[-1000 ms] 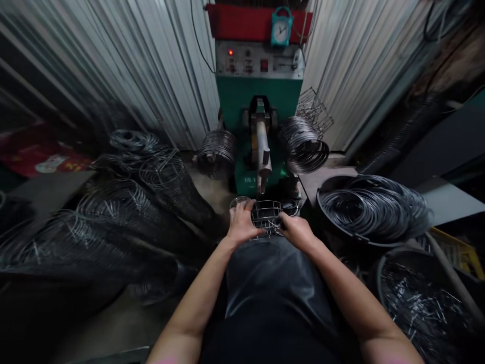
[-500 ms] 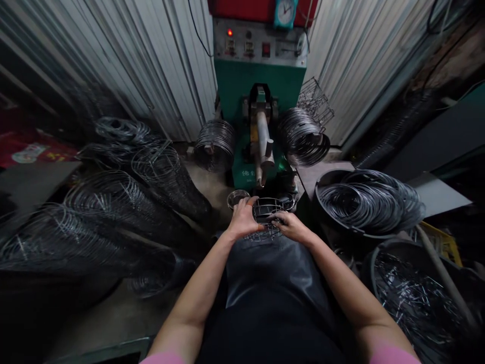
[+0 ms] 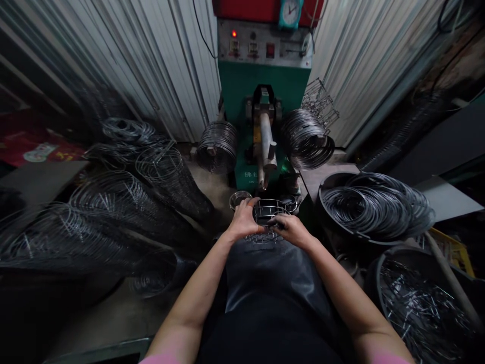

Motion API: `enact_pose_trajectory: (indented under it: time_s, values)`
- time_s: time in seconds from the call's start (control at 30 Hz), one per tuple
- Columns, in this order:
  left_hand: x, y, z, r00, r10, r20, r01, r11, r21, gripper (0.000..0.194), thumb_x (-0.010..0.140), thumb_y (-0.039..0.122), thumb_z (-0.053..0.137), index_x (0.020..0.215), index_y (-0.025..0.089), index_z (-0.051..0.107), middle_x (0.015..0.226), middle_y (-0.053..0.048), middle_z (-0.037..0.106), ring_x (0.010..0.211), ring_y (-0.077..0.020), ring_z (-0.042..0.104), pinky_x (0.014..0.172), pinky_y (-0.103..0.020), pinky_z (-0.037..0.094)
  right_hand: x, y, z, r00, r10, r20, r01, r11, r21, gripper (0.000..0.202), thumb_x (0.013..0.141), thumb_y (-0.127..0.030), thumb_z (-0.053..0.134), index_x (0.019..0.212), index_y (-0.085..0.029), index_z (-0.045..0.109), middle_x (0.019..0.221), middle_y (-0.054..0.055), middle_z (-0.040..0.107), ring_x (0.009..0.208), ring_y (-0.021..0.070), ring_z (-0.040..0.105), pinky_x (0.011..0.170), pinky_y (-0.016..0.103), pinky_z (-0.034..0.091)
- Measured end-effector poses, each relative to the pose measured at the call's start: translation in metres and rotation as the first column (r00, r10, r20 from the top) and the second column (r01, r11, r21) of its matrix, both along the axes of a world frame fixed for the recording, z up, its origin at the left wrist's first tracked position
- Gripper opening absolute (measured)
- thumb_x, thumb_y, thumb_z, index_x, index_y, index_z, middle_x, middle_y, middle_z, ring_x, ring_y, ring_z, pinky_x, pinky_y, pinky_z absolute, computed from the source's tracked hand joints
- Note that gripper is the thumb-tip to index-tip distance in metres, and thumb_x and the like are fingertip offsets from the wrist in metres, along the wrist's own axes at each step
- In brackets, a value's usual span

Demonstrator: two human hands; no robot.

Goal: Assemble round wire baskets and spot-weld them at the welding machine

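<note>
A round wire basket (image 3: 270, 236) sits above my lap, in front of the green welding machine (image 3: 265, 76). My left hand (image 3: 244, 221) grips its left side, thumb and fingers spread round the wires. On the basket's right side, my right hand (image 3: 290, 227) has its fingers bent together at the wires; whether a small piece is between them is too dark to tell. The machine's metal arm (image 3: 267, 141) ends just beyond the basket. A wire ring (image 3: 241, 198) lies beyond my left hand.
Wire coils (image 3: 216, 146) (image 3: 306, 139) flank the machine. Tall stacks of wire rings (image 3: 109, 202) stand at the left. At the right are a tub of rings (image 3: 375, 207) and a bucket (image 3: 420, 303) of short wire pieces.
The view has shifted slightly, so the machine and tubs appear a little further right. Both hands remain at the basket, with the right fingers slightly moved.
</note>
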State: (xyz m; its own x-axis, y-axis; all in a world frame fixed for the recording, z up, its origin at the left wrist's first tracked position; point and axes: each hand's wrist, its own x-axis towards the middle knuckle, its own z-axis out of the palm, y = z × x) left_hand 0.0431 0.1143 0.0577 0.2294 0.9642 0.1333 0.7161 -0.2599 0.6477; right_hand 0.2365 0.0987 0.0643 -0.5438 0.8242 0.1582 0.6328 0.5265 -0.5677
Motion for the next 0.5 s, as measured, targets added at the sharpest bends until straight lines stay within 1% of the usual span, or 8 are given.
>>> enact_pose_trajectory:
  time_s: [0.17, 0.3, 0.4, 0.5]
  values:
    - [-0.004, 0.012, -0.007, 0.999, -0.006, 0.047, 0.005, 1.000, 0.008, 0.099, 0.040, 0.040, 0.083, 0.128, 0.022, 0.041, 0.121, -0.009, 0.047, 0.112, -0.0285, 0.047, 0.098, -0.041, 0.038, -0.003, 0.007, -0.003, 0.998, -0.028, 0.050, 0.025, 0.999, 0.047, 0.023, 0.077, -0.010, 0.058, 0.097, -0.019, 0.066, 0.094, 0.005, 0.067, 0.085, 0.0159, 0.063, 0.073, 0.024, 0.046]
    - [-0.008, 0.026, -0.012, 0.998, -0.021, 0.051, 0.018, 0.998, 0.060, 0.097, 0.041, 0.039, 0.083, 0.127, 0.022, 0.042, 0.121, -0.009, 0.048, 0.115, -0.0288, 0.045, 0.100, -0.041, 0.036, -0.008, 0.017, -0.004, 0.993, -0.054, 0.105, 0.049, 0.997, 0.053, 0.026, 0.077, -0.009, 0.058, 0.098, -0.021, 0.065, 0.096, 0.004, 0.067, 0.087, 0.0155, 0.063, 0.073, 0.023, 0.045]
    - [-0.012, 0.035, -0.014, 0.998, -0.036, 0.043, 0.032, 0.995, 0.099, 0.095, 0.042, 0.042, 0.081, 0.126, 0.021, 0.042, 0.121, -0.009, 0.049, 0.116, -0.0289, 0.044, 0.100, -0.042, 0.035, -0.011, 0.026, -0.003, 0.992, -0.053, 0.118, 0.047, 0.997, 0.057, 0.024, 0.078, -0.010, 0.057, 0.098, -0.022, 0.065, 0.097, 0.003, 0.067, 0.088, 0.0151, 0.063, 0.073, 0.022, 0.045]
    - [-0.014, 0.042, -0.013, 0.999, -0.033, 0.030, 0.029, 0.994, 0.107, 0.094, 0.043, 0.042, 0.081, 0.125, 0.021, 0.042, 0.121, -0.009, 0.049, 0.116, -0.0285, 0.045, 0.100, -0.042, 0.036, -0.013, 0.034, -0.003, 0.989, -0.058, 0.137, 0.049, 0.996, 0.070, 0.022, 0.080, -0.013, 0.057, 0.098, -0.022, 0.066, 0.096, 0.003, 0.067, 0.087, 0.0152, 0.063, 0.072, 0.022, 0.045]
